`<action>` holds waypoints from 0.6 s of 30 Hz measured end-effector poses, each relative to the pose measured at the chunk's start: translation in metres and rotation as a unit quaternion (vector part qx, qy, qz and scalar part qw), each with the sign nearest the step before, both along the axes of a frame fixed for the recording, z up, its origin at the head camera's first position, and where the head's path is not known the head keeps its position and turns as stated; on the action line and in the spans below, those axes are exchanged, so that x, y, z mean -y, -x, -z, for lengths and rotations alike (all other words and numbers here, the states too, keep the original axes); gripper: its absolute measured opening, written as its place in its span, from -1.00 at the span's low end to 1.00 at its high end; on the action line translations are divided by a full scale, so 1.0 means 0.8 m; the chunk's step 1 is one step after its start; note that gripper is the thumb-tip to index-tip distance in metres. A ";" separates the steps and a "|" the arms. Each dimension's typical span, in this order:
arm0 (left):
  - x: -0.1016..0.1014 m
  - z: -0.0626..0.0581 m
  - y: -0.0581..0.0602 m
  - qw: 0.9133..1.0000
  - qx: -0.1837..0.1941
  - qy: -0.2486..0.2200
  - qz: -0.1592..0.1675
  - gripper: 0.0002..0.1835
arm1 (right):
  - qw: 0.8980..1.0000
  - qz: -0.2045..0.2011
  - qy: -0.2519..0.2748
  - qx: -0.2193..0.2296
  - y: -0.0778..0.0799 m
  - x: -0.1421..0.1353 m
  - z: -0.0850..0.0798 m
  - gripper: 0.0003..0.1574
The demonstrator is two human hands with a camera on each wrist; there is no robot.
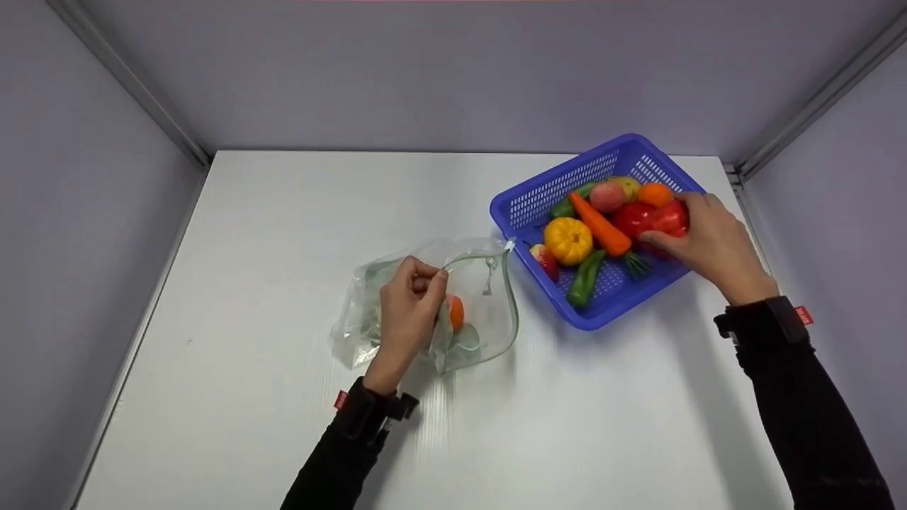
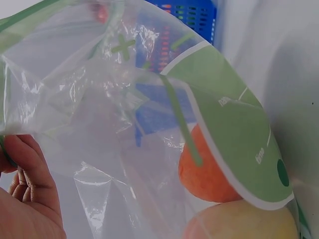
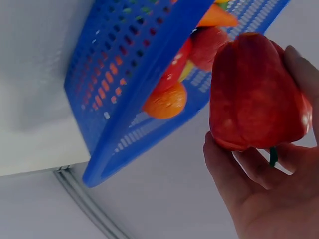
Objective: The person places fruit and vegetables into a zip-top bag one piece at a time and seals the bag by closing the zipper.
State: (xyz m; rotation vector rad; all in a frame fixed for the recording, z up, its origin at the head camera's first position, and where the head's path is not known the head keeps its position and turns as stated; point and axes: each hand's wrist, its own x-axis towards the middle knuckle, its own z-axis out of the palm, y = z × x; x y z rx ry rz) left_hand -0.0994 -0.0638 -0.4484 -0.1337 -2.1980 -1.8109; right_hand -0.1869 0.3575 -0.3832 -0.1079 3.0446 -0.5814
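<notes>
My left hand (image 1: 411,304) pinches the green-edged rim of a clear zip bag (image 1: 485,347) lying on the table, its mouth held apart toward the basket. Through the plastic in the left wrist view show an orange round item (image 2: 204,167) and a pale yellow one (image 2: 249,221). My right hand (image 1: 723,244) grips a red bell pepper (image 3: 259,94) between thumb and fingers, over the right side of the blue basket (image 1: 588,322). A green stem pokes out of the pepper toward the palm in the right wrist view.
In the basket lie a carrot (image 1: 602,225), a yellow pumpkin (image 1: 568,241), a green pepper (image 1: 587,278), an orange (image 1: 655,194), a peach (image 1: 607,196) and other red produce. The basket stands at the back right of the white table (image 1: 269,234), near the grey walls.
</notes>
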 end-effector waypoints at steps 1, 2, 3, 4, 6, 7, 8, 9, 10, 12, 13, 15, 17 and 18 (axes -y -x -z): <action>0.000 0.000 0.000 1.000 -0.001 0.000 0.000 -0.94 | 1.000 -0.003 0.004 -0.010 -0.004 0.005 -0.001 0.25; 0.000 0.000 0.000 1.000 -0.001 -0.001 0.000 -0.94 | 1.000 -0.006 0.010 -0.020 -0.008 0.010 -0.003 0.23; 0.000 0.001 -0.001 1.000 -0.002 0.000 0.000 -0.93 | 0.999 -0.013 0.014 -0.033 -0.011 0.014 -0.003 0.21; 0.001 0.001 -0.001 1.000 -0.003 0.001 0.001 -0.93 | 0.999 -0.019 0.019 -0.046 -0.015 0.019 -0.004 0.18; 0.001 0.001 -0.002 1.000 -0.007 0.004 0.002 -0.92 | 0.996 -0.033 0.027 -0.075 -0.022 0.028 -0.004 0.12; 0.001 0.002 -0.002 1.000 -0.009 0.004 0.004 -0.91 | 0.995 -0.039 0.031 -0.090 -0.025 0.032 -0.004 0.09; 0.001 0.002 -0.003 1.000 -0.011 0.005 0.005 -0.91 | 0.993 -0.045 0.035 -0.104 -0.029 0.036 -0.004 0.06; 0.000 0.002 -0.003 1.000 -0.012 0.006 0.007 -0.90 | 0.991 -0.052 0.038 -0.118 -0.032 0.040 -0.004 0.03; 0.001 0.002 -0.003 1.000 -0.013 0.006 0.006 -0.90 | 0.989 -0.058 0.042 -0.131 -0.035 0.045 -0.004 0.01; 0.001 0.002 -0.003 1.000 -0.013 0.004 0.005 -0.91 | 0.985 -0.068 0.052 -0.151 -0.040 0.055 -0.005 -0.02; 0.001 0.002 -0.003 1.000 -0.011 0.003 0.004 -0.91 | 0.983 -0.073 0.058 -0.159 -0.043 0.060 -0.005 -0.04; 0.001 0.002 -0.002 1.000 -0.007 0.003 0.001 -0.92 | 0.979 -0.082 0.072 -0.173 -0.049 0.071 -0.005 -0.06; 0.001 0.002 -0.002 1.000 -0.005 0.006 -0.002 -0.92 | 0.975 -0.093 0.087 -0.181 -0.055 0.082 -0.005 -0.06; 0.001 0.002 -0.001 1.000 -0.004 0.007 -0.004 -0.92 | 0.973 -0.099 0.094 -0.185 -0.058 0.088 -0.005 -0.06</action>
